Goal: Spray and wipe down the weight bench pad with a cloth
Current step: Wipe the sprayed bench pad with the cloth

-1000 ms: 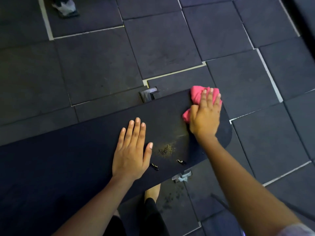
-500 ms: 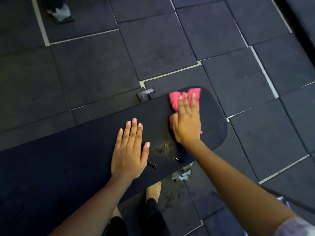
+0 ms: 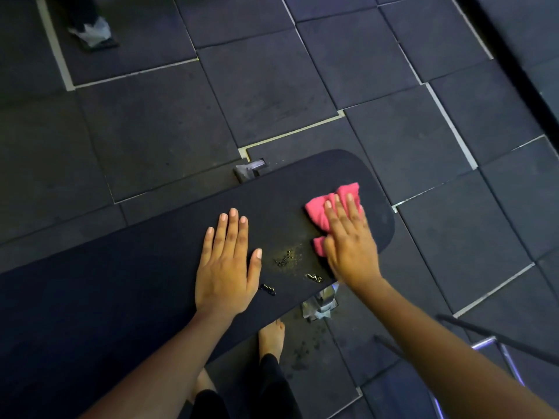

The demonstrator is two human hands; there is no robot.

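The black bench pad (image 3: 127, 285) runs from the lower left to a rounded end at the centre right. My right hand (image 3: 348, 240) presses flat on a pink cloth (image 3: 325, 211) near that rounded end, fingers spread over it. My left hand (image 3: 227, 264) lies flat and open on the pad's middle, palm down. Between the hands, wet droplets and a damp patch (image 3: 286, 258) glisten on the pad. No spray bottle is in view.
Dark rubber floor tiles (image 3: 257, 86) surround the bench. Metal bench feet show at the far edge (image 3: 249, 169) and near edge (image 3: 320, 303). My bare foot (image 3: 272, 334) stands under the pad. A metal frame (image 3: 496, 346) sits at lower right, another person's foot (image 3: 93, 33) at upper left.
My right hand swept the pink cloth from the pad's far right edge leftward, then back right and toward the near side. The left hand stayed flat in place.
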